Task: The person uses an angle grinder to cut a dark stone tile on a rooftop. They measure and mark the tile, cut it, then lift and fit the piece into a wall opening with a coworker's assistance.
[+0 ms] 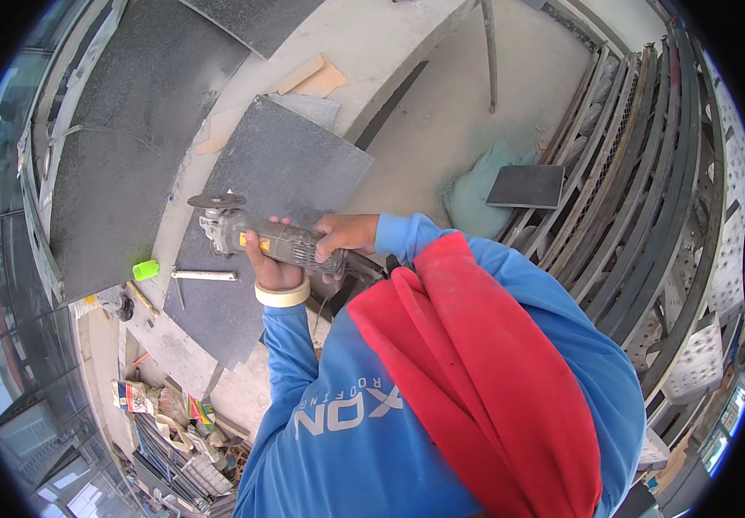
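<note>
Left hand curled under the grinder, right hand wrapped around its rear | grinder over dark slab, disc above slab's left edge, contact unclear | white rod near that edge, green cylinder beyond | best: firm two-handed grip, fingers well behind disc

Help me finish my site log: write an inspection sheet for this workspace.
Surface: dark grey slab, dusty-looking.
Job's things: angle grinder, held over the slab; its disc at the picture's left end, spinning or not unclear.
Clutter: pale bar on the slab; bright green item to its left; bags and scraps lower left.
Hands: left hand and right hand both grip the grinder.
Cables: apparent dark cord behind the grinder, partly hidden.
Surroundings: stacked long bars right; glass panes left.
</note>
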Demonstrator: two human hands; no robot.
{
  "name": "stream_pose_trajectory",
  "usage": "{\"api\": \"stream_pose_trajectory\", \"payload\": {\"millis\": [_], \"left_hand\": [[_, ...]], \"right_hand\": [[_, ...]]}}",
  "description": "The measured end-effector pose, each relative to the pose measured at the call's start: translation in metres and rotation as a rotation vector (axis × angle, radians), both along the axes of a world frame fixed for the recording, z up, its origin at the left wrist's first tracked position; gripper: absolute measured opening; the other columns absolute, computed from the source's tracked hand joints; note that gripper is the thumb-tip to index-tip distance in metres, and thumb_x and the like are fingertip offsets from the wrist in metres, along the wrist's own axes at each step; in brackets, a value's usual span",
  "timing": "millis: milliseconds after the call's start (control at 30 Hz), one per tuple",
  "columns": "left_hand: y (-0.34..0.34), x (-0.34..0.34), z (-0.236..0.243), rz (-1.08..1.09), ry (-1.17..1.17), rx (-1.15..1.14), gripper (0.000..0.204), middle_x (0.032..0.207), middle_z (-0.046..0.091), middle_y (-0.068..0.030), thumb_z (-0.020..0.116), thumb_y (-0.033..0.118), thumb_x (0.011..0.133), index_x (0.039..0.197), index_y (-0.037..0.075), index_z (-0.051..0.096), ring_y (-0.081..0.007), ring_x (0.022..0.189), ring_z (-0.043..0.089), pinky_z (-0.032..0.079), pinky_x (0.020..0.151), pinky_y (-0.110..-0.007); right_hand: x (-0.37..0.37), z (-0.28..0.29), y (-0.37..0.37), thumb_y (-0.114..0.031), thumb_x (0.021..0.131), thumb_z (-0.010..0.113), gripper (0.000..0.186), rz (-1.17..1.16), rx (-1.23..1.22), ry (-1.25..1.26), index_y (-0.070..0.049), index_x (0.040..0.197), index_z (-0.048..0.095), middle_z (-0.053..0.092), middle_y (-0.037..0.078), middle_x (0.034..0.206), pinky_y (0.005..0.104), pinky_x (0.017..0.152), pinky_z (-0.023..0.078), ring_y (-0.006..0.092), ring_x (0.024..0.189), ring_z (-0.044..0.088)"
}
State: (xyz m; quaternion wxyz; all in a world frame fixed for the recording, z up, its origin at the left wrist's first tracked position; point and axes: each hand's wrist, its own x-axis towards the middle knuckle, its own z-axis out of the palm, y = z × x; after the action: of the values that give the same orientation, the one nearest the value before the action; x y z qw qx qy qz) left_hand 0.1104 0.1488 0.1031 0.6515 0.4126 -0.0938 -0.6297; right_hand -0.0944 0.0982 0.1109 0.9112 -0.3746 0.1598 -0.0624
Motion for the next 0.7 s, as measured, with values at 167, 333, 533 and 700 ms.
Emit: {"api": "stream_pose_trajectory", "payload": {"millis": [167,333,533,700], "left_hand": [[0.010,-0.126,0.009,-0.142,-0.445,-0.098,0.066,0.123,0.061,-0.0150,0.061,0.056,0.099,0.140,0.007,0.047,-0.0343,0.118,0.061,0.050,0.102,-0.050],[-0.021,-0.175,0.035,-0.098,-0.185,-0.019,0.088,0.135,0.055,-0.0139,0.038,0.081,0.094,0.151,0.013,0.039,-0.0367,0.122,0.056,0.043,0.109,-0.060],[-0.055,-0.177,0.012,0.024,-0.065,0.238,0.068,0.127,0.060,-0.0110,0.034,0.067,0.101,0.140,0.014,0.053,-0.0356,0.114,0.059,0.047,0.101,-0.059],[-0.090,-0.154,-0.018,0.099,-0.132,0.338,0.056,0.122,0.065,-0.0124,0.031,0.050,0.098,0.129,0.015,0.062,-0.0358,0.107,0.063,0.048,0.095,-0.064]], "right_hand": [[-0.085,0.007,0.045,-0.025,0.071,0.078,0.060,-0.404,-0.907,0.689,0.005,0.118,0.055,0.069,0.029,0.096,0.0525,0.080,0.054,0.0464,0.086,0.069],[-0.128,0.001,0.051,-0.027,0.072,0.078,0.059,-0.503,-0.899,0.782,0.007,0.114,0.053,0.070,0.027,0.090,0.0526,0.080,0.054,0.0470,0.086,0.069],[-0.138,-0.014,0.038,-0.025,0.072,0.079,0.058,-0.451,-0.951,0.834,0.007,0.111,0.051,0.070,0.029,0.091,0.0520,0.082,0.056,0.0473,0.090,0.069],[-0.135,-0.016,0.027,-0.024,0.073,0.079,0.057,-0.392,-0.922,0.853,0.007,0.112,0.051,0.070,0.031,0.096,0.0522,0.085,0.056,0.0472,0.094,0.069]]}}
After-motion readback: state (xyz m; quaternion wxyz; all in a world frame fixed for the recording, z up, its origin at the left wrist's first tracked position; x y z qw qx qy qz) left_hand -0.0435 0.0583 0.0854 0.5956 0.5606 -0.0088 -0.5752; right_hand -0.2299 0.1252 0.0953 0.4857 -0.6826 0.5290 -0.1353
